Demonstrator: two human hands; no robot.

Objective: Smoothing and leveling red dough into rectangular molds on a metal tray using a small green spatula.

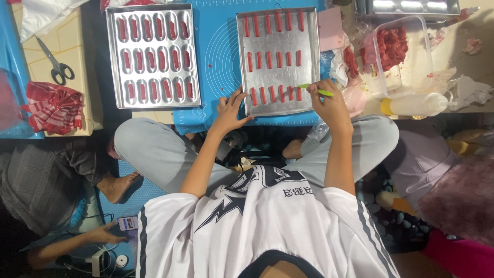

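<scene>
A thin green stick-like tool point(316, 90) is being held in the right hand point(329, 103), with the fingers pinched together around its near end. Its tip is being pointed at the nearest row of small red strips point(276, 93) on the flat rectangular silver metal tray point(242, 62). The left hand point(229, 110) is being rested with spread, open fingers on the near left corner of this tray, and nothing is being gripped by it.

This tray is being kept on the blue baking mat point(218, 56), just in front of the person's crossed legs. The work seems to be done best when the tray is being held firm by the left hand and the tool is being moved lightly, so that the neighbouring strips are not being pushed out of line.

On the flat tray about sixteen red strips are being counted, in three rows of five, five and six; the last ones are partly hidden by the hand. To the left, one moulded silver metal tray with oval hollows point(153, 55) is being seen, with eighteen hollows in three rows of six, each one filled with red.

Further things are being counted as one each: a pair of black-handled scissors point(56, 66), a clear plastic box of red minced matter point(396, 51) and a clear squeeze bottle with a yellow cap point(414, 104).
</scene>
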